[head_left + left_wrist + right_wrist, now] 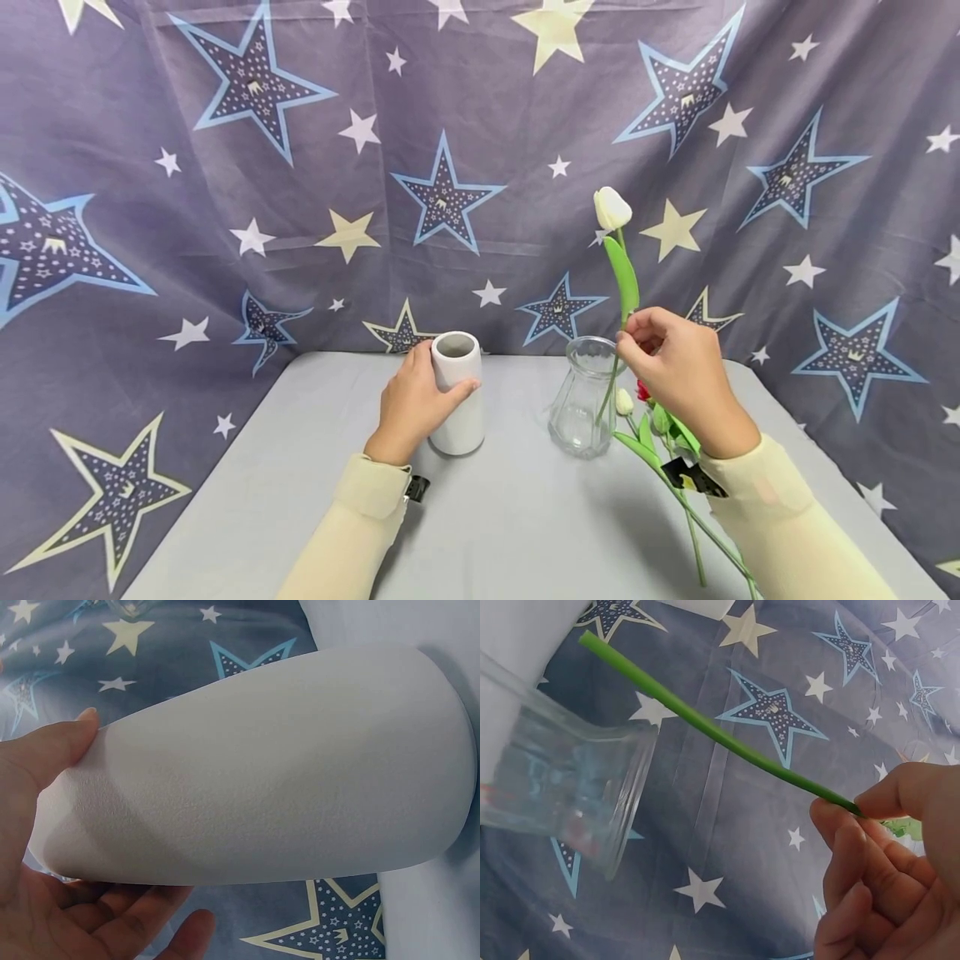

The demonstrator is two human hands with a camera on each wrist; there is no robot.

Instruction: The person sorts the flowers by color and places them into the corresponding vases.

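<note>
My left hand (414,402) grips the upper part of an upright white vase (459,408), which stands on the table; the left wrist view shows thumb and fingers on either side of the vase (262,772). My right hand (682,371) pinches the stem of a white tulip (613,208), bloom up. In the right wrist view the bare green stem (705,724) slants from the fingertips of my right hand (892,862), its cut end outside the glass vase (570,780), beyond the rim. The glass vase (581,417) stands upright, left of my right hand.
More flowers lie on the grey table (510,533) beneath my right forearm: a small white bud (624,402), a red bloom (642,390) and green stems (697,517). A star-patterned cloth (525,125) hangs behind the table and at its sides.
</note>
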